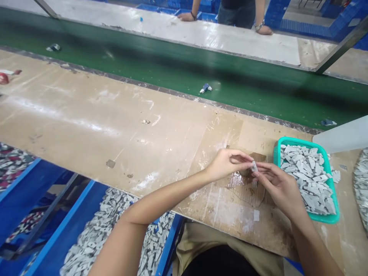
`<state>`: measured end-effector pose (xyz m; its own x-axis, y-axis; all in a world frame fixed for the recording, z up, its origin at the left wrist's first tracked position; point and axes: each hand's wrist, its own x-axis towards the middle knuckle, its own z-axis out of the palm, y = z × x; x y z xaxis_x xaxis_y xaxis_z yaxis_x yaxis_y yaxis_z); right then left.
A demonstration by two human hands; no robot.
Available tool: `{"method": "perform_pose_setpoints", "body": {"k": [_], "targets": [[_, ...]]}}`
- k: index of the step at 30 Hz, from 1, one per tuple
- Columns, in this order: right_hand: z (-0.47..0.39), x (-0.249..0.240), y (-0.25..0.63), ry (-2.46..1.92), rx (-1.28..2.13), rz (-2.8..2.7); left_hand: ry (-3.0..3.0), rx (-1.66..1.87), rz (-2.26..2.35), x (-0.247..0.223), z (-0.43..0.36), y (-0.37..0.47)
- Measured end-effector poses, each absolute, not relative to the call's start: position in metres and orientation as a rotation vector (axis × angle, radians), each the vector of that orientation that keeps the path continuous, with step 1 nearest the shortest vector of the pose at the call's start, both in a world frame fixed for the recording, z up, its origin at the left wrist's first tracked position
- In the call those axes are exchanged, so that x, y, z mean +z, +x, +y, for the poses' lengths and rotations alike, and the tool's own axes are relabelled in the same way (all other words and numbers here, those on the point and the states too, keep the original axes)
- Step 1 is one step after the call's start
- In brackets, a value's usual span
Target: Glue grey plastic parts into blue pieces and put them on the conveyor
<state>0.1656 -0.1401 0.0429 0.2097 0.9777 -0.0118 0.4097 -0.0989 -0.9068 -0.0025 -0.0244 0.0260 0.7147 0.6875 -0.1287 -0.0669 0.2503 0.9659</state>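
Note:
Over the workbench, my left hand (227,164) and my right hand (277,184) meet fingertip to fingertip. Between them is a small light-grey plastic piece (254,166), pinched from both sides. Its exact shape is too small and partly covered to make out. Below the fingers lies a worn brown cardboard patch (253,195) with a wet-looking, shiny spot. Just right of my right hand stands a green plastic basket (337,203), heaped with light-grey plastic pieces (307,168).
Beyond the bench (100,126) runs a green conveyor belt (161,69) carrying several small blue-and-white parts (206,88). A person's hands (186,17) rest on the far white ledge (138,25). Blue bins (67,226) with grey pieces stand below left. A filled bag (361,184) lies far right.

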Motion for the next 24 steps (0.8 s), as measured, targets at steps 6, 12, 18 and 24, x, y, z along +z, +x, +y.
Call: {"method": "perform_pose_setpoints", "body": {"k": [6,12,18,24], "targets": [[-0.143,0.042,0.161,-1.824,0.456,-1.668,1.523,0.956,0.883,0.004,0.023,-0.01],[-0.142,0.041,0.154,-1.705,0.105,-1.999,1.374,1.105,0.943,-0.019,0.046,-0.011],[-0.143,0.04,0.155,-1.711,0.072,-2.11,1.389,1.125,0.921,-0.021,0.045,-0.008],[-0.142,0.042,0.155,-1.7,0.0,-2.193,1.435,1.138,0.9,-0.024,0.047,-0.009]]}}
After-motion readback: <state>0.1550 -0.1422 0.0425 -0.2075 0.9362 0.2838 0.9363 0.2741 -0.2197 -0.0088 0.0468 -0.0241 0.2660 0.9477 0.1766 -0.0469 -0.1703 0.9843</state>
